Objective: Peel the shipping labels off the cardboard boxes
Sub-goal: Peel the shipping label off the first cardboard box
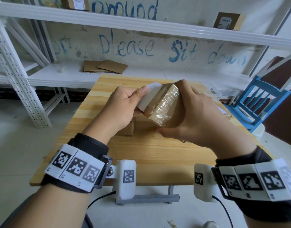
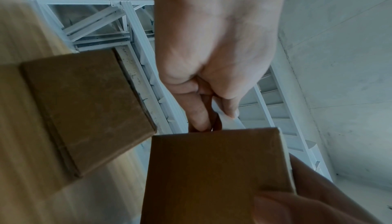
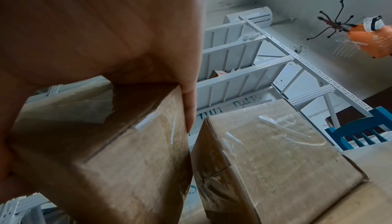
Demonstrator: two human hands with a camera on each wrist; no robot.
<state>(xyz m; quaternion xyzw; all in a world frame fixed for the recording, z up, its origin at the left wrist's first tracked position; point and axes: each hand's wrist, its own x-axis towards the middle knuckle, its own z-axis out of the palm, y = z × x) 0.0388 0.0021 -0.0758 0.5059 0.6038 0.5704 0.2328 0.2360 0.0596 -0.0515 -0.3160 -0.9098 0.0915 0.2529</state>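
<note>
White shelving stands behind the wooden counter point(image 1: 141, 155); above it the right hand point(image 1: 194, 112) clasps a small, light-looking taped box point(image 1: 164, 107) while the left hand point(image 1: 123, 104) pinches its half-lifted label point(image 1: 149, 94); thin paper likely tears, so grip near the peel line.

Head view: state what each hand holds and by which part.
The left hand pinches the shipping label at its lifted free edge, thumb on top. The right hand grips the taped cardboard box around its right side.
</note>
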